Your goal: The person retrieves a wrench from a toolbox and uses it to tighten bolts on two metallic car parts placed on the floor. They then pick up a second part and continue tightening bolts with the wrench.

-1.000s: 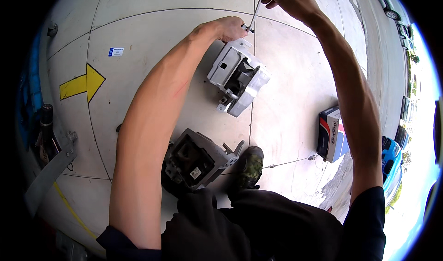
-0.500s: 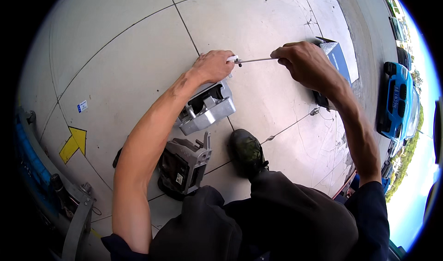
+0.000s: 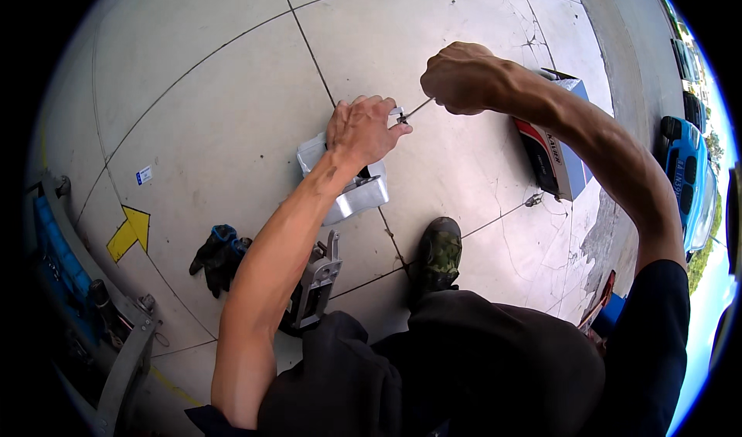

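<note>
My left hand is closed, with thumb and forefinger around a small white-and-metal part above a silver metal housing. The housing sits on the floor, its opening partly hidden under my wrist. My right hand is a fist, higher and to the right, gripping a thin metal rod. The rod slants down to the small part and appears to meet it. Whatever lies inside the right fist is hidden. Beside my left forearm stands a grey and black bracket-like part, partly covered by the arm.
A dark, red and blue-grey box stands beneath my right forearm. Black gloves lie left of my left arm, near a yellow floor arrow. A metal-framed cart is at lower left. My boot stands right of the housing.
My right hand has moved up and left, and the rod has gone from nearly level to slanted. My left hand has lowered over the housing. The gloves and more of the box now show.
</note>
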